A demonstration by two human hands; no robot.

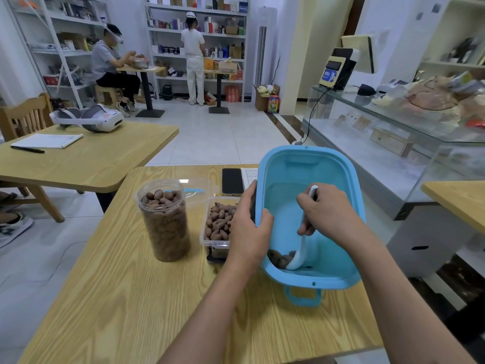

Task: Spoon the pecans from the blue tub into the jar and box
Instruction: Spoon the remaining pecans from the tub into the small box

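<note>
The right hand point(325, 211) grips the white spoon point(298, 258) by its handle, fingers curled round it, the bowl pushed down into the nearest low corner of the blue tub point(351, 206). Just below that hand lie the last few pecans point(279, 258), gathered in the corner. The left hand point(249, 227) grips the tub's left rim, thumb inside, and holds the tub tilted toward the person. To finish well, I judge the tilt should hold steady so the nuts stay pooled, and the spoon should slide under them along the wall. Beside the left hand sits the clear box point(210, 237), well filled; 1 step further left stands the jar point(165, 219), nearly full. Beyond the left hand lies a phone point(232, 181).
</note>
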